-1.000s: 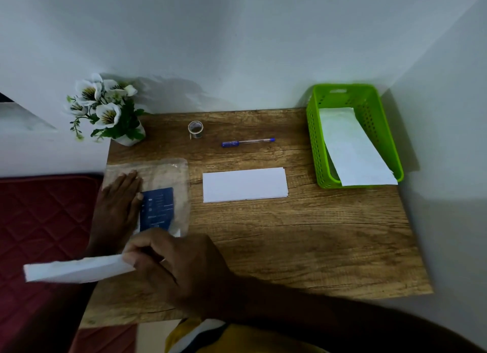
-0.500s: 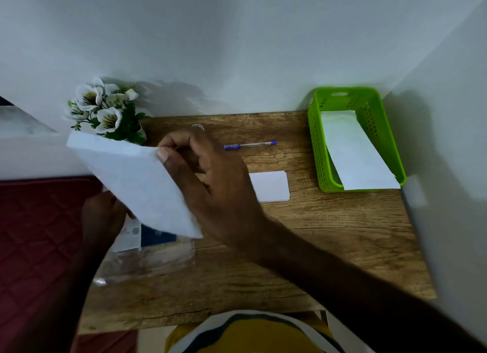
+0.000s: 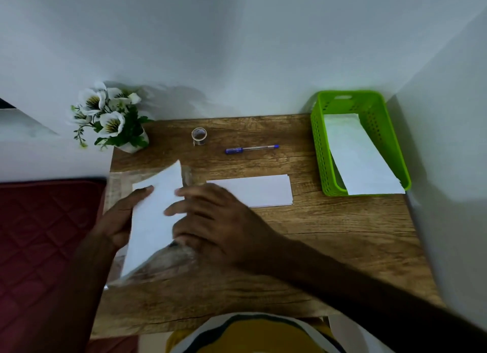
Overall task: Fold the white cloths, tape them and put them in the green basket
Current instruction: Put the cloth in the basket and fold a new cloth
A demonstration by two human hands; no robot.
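A white cloth (image 3: 154,215) lies slanted over a clear plastic packet (image 3: 158,260) at the table's left side. My left hand (image 3: 120,218) grips its left edge, thumb on top. My right hand (image 3: 210,221) rests its fingers on the cloth's right edge. A stack of folded white cloths (image 3: 253,192) lies flat at the middle of the table. The green basket (image 3: 320,152) stands at the back right with one folded white cloth (image 3: 361,157) leaning inside it. A small roll of clear tape (image 3: 199,136) stands near the back edge.
A blue pen (image 3: 250,149) lies behind the stack. A pot of white flowers (image 3: 110,118) sits at the back left corner. Walls close the table at the back and right. A red mattress (image 3: 44,221) lies left of the wooden table (image 3: 329,247).
My right hand pulled the white cloth out of the packet, lifted it, then brought it down over the packet. My left hand moved from the packet onto the cloth's left edge.
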